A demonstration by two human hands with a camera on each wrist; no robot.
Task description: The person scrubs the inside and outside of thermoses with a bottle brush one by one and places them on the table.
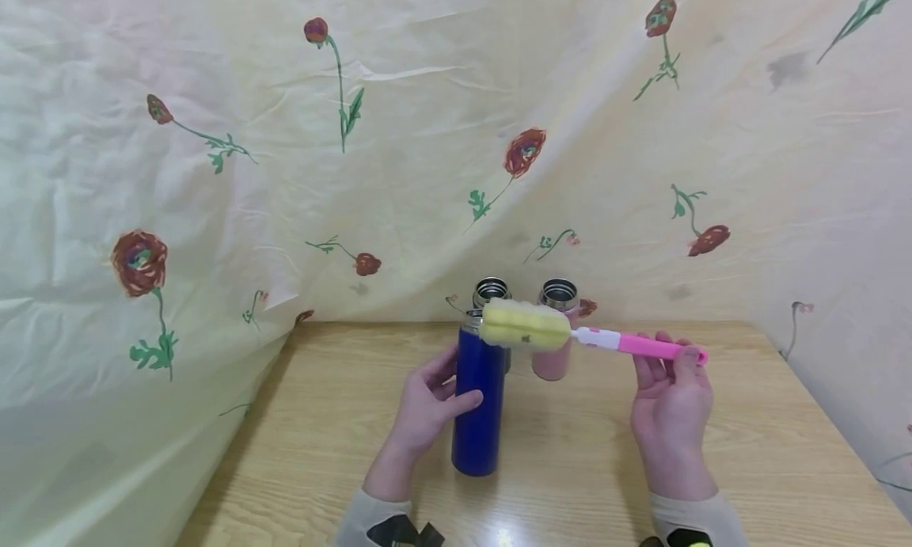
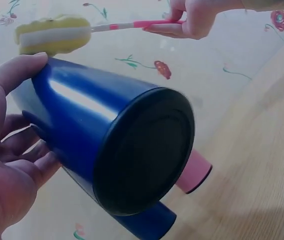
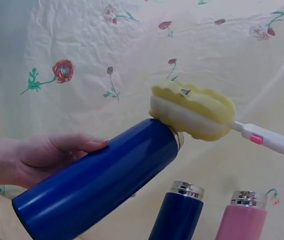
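Note:
My left hand [image 1: 427,404] grips a blue thermos bottle [image 1: 479,404] around its side, thumb across the front, holding it raised off the table. The left wrist view shows its black base [image 2: 144,152]. A yellow and white sponge bottle brush [image 1: 526,325] lies across the top of that bottle, in front of its mouth. Its pink end [image 1: 659,347] is pinched between the thumb and fingers of my right hand [image 1: 673,408]. In the right wrist view the sponge head [image 3: 194,111] is beside the bottle's silver neck [image 3: 179,140]; whether they touch I cannot tell.
Behind the held bottle stand a second dark blue bottle [image 3: 177,215] and a pink bottle [image 1: 552,363], both uncapped with metal necks. They are on a wooden table [image 1: 328,420]. A flower-printed cloth [image 1: 235,199] hangs at the back and sides.

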